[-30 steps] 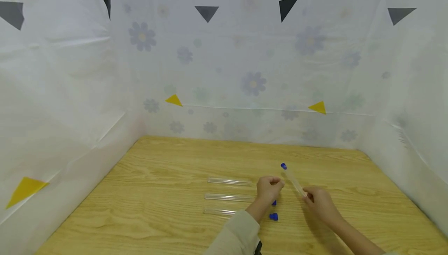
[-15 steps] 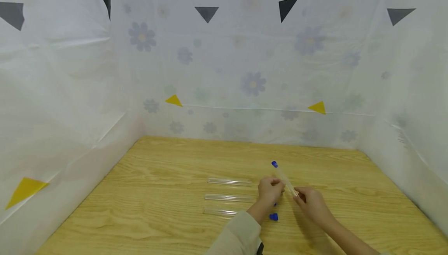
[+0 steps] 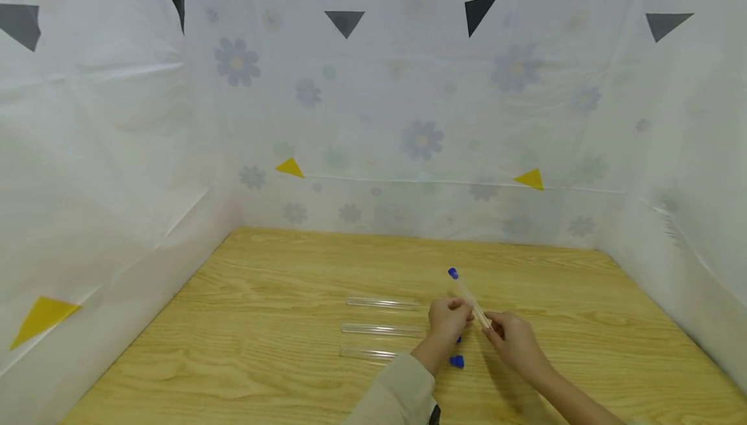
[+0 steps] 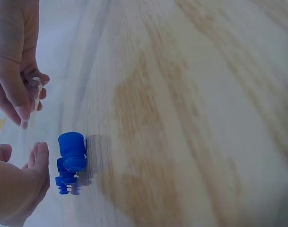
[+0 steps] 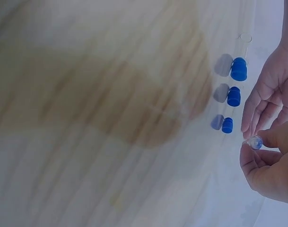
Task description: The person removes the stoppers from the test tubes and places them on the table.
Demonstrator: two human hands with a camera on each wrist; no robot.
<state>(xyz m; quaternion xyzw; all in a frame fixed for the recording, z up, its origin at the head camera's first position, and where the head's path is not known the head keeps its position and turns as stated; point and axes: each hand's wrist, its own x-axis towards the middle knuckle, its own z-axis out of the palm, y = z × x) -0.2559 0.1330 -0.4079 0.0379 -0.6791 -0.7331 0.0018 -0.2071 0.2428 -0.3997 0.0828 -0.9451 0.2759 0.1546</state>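
A clear test tube with a blue cap on its far end is tilted above the table. My right hand pinches it near its uncapped end, which faces the camera in the right wrist view. My left hand is right beside the tube's middle, thumb and fingers apart around it in the left wrist view. Three loose blue caps stand below the hands, the near one in plain sight and another partly hidden by the left hand; all show in the right wrist view.
Three clear test tubes lie in parallel to the left: a far one, a middle one and a near one partly covered by the left sleeve. White sheeting walls the wooden table at the back and sides.
My right hand has moved left with the capped test tube, bringing it up against my left hand. The left hand has barely moved, and the tubes on the table stay put.
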